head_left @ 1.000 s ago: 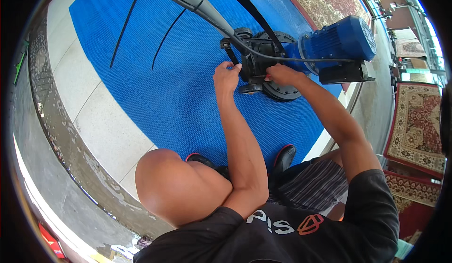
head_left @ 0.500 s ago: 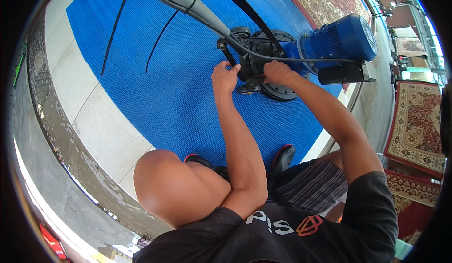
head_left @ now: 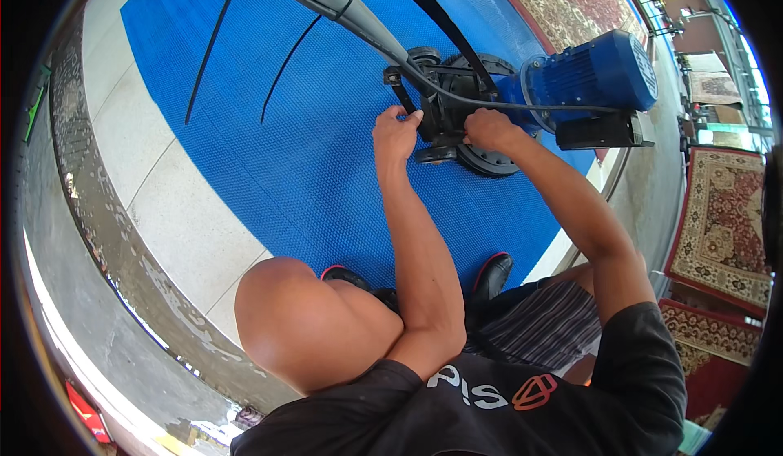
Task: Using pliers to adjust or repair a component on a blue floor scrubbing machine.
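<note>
A floor scrubbing machine with a blue motor (head_left: 591, 68) and a round black brush head (head_left: 488, 161) lies tipped on a blue mat (head_left: 326, 162). Its grey handle pole (head_left: 359, 22) slants up to the upper left. With thumb and fingers, my left hand (head_left: 396, 136) pinches the lower end of a short black strap (head_left: 401, 95) on the machine's frame. My right hand (head_left: 493, 130) is closed against the black frame between the brush head and the motor; what its fingers grip is hidden. A small wheel (head_left: 436, 154) sits between my hands.
A grey cable (head_left: 522, 106) runs from the pole across to the motor. Two thin black cords hang at the upper left. Pale tiles (head_left: 192, 211) border the mat. Patterned rugs lie beyond it and at the right. My black boots (head_left: 493, 275) stand on the mat.
The whole view has shifted slightly, moving the machine a little right and down in the picture. Both hands keep nearly the same places on it.
</note>
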### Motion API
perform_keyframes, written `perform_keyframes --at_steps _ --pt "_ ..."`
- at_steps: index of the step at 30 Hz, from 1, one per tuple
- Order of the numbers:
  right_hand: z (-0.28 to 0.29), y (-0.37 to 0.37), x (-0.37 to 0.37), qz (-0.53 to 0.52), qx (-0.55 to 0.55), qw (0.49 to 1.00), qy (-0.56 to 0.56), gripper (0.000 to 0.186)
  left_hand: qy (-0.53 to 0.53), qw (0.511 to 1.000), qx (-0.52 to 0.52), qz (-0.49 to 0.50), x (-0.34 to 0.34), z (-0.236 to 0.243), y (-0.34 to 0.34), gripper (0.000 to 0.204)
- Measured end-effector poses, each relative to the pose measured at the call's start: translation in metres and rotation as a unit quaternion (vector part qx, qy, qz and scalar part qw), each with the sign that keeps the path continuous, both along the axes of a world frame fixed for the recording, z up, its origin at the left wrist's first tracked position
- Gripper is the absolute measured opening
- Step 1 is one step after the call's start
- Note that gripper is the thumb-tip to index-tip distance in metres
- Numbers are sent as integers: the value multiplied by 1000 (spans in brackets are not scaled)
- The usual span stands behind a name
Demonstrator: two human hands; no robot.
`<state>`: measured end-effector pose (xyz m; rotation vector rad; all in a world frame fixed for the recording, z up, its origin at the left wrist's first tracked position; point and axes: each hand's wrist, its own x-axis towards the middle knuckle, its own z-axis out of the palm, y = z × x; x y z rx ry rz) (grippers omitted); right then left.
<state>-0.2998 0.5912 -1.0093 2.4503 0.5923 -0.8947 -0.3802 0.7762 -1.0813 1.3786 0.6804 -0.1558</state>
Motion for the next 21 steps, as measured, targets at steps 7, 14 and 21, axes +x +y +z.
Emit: perform_keyframes --at_steps 7,14,21 --pt "16 9 -17 32 24 999 -33 24 6 1000 -4 -7 -2 3 2 35" --pt "14 35 -13 27 -40 999 1 24 24 999 -13 -17 0 6 3 36" --pt "7 41 -11 52 -47 997 -29 23 -6 1000 -13 -3 0 0 3 28"
